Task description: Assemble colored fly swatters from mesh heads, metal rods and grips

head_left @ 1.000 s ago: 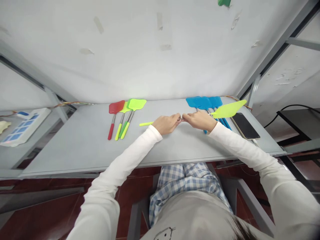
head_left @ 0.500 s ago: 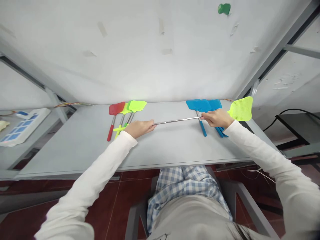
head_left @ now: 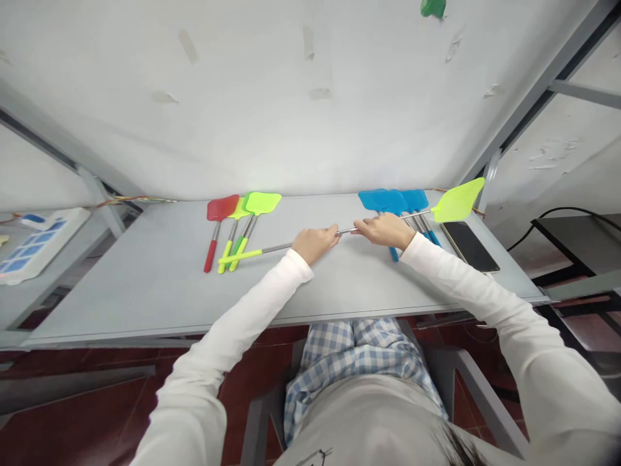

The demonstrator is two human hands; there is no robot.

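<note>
A yellow-green fly swatter (head_left: 458,199) with a metal rod is held crosswise above the table, its head to the right and its handle to the left. My left hand (head_left: 314,244) is closed round the rod on the handle side. Near the rod's middle, my right hand (head_left: 385,230) grips it too, a short stretch of metal showing between them. Under the handle's end lie a red fly swatter (head_left: 222,208) and several green and yellow ones, including a lime fly swatter (head_left: 263,203). Several blue fly swatters (head_left: 372,200) rest behind my right hand, partly covered by it.
A black phone (head_left: 469,246) lies at the right end of the grey table (head_left: 145,278). On a surface at far left is a white and blue tray-like object (head_left: 43,243). The white wall (head_left: 272,116) stands right behind the table, with metal frame posts at both sides.
Both hands have slid inward along the rod, much closer together. The yellow handle end now shows left of my left hand, and the phone has come into full view.
</note>
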